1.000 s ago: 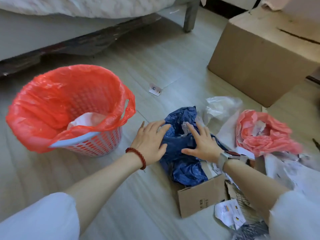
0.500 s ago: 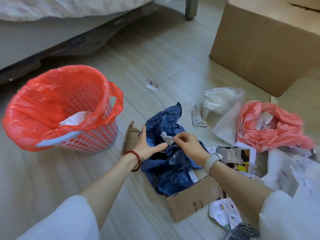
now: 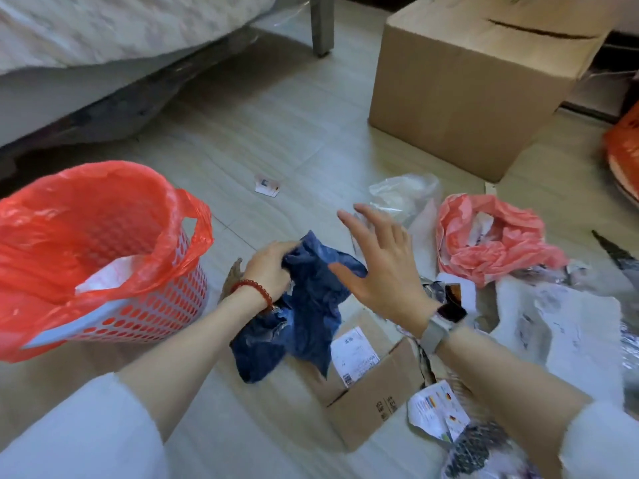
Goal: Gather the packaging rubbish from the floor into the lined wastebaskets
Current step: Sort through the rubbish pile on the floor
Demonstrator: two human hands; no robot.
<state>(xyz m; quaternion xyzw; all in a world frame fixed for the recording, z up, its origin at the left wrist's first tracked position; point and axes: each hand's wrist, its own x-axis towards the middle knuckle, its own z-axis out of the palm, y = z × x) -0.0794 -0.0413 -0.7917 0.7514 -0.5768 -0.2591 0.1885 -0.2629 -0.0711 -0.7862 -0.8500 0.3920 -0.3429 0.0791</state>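
Pale plank floor (image 3: 283, 108); bed (image 3: 103, 36) at eleven o'clock, box (image 3: 460, 98) at one. Left hand (image 3: 268, 267) grips blue wrap (image 3: 304, 316) beside basket (image 3: 152, 305) at nine; right hand (image 3: 383, 267) splayed, holding nothing.

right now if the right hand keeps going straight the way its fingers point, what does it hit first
Most likely the clear plastic bag on the floor just beyond the fingertips of the open right hand. Depth is hard to judge, as the hand may be above it. The left hand grips the blue bag.
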